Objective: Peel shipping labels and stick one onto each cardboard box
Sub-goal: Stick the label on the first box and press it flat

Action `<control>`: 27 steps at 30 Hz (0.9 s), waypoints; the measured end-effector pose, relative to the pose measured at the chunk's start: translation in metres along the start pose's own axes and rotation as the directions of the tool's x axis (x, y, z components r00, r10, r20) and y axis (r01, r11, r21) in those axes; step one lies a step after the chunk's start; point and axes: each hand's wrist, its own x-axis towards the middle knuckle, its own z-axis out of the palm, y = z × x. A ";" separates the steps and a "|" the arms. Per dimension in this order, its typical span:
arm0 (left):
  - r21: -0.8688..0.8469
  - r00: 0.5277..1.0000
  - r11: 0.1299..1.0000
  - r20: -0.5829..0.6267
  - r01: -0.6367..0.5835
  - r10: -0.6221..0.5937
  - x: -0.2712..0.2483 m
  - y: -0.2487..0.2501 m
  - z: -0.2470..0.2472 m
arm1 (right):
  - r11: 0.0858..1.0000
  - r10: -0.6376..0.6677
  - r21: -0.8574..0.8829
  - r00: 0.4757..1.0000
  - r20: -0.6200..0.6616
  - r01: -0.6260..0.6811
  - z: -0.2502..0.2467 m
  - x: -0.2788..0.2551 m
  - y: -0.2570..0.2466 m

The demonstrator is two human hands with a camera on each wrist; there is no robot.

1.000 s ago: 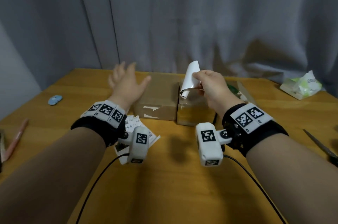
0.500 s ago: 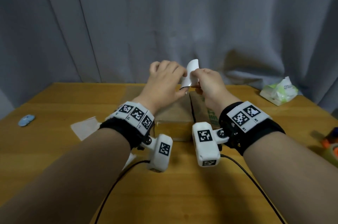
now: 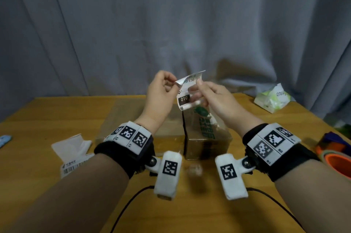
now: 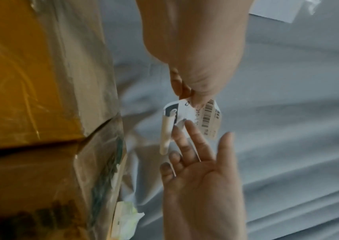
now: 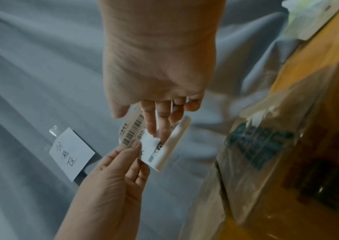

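So a shipping label (image 3: pixel 187 93) is being held up in the air between both hands, above the two cardboard boxes and in front of the grey curtain (image 3: pixel 171 23). The top corner is pinched by the left hand (image 3: pixel 161 96) with thumb and fingertip, the rest of that hand's fingers loosely curled. The right side of the label is pinched by the right hand (image 3: pixel 214 99), with its other fingers stretched out fairly straight, as seen in the left wrist view. The bottom edge of the label is curled into a little roll, and a barcode plus a black "010" block can be made out on it.

Two boxes are parked side by side on the wooden surface (image 3: pixel 47 118), touching: the left box (image 3: pixel 133 118), plain brown and glossy with tape, and the right box (image 3: pixel 207 137), printed with green characters. Loose white label backing sheets (image 3: pixel 74 149) are left lying at the left, next to another barcode label (image 3: pixel 74 166). A tissue pack (image 3: pixel 273 97) is seen far right near the curtain, and an orange tape roll (image 3: pixel 338 162) at the right edge.
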 end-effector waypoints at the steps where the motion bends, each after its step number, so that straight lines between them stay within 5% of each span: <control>1: -0.052 0.999 0.998 0.015 0.034 -0.033 0.000 0.000 0.002 | 0.999 -0.030 -0.038 1.000 0.002 0.030 -0.003 0.000 0.002; 9: -0.253 0.983 0.953 0.123 0.164 -0.136 -0.008 0.004 0.016 | 0.960 -0.068 -0.277 0.995 -0.076 0.045 -0.019 0.003 0.014; 16: -0.211 0.956 0.950 0.233 0.230 -0.180 -0.010 0.003 0.023 | 0.987 0.134 0.079 0.990 0.035 -0.137 -0.030 0.000 0.010; 20: 0.123 0.934 0.973 0.278 0.197 -0.225 -0.003 -0.010 0.028 | 0.976 0.212 0.040 0.977 0.006 -0.212 -0.038 0.009 0.022; 22: 0.434 0.885 0.890 0.348 0.140 -0.308 0.002 -0.020 0.027 | 0.964 0.264 0.055 0.964 -0.039 -0.261 -0.042 0.013 0.033; 24: 0.706 0.808 0.702 0.464 -0.089 -0.364 0.005 -0.031 0.028 | 0.947 0.316 0.092 0.946 -0.080 -0.308 -0.044 0.017 0.045; 27: 0.808 0.660 0.503 0.562 -0.308 -0.499 0.008 -0.045 0.034 | 0.896 0.419 0.204 0.903 -0.093 -0.395 -0.043 0.021 0.058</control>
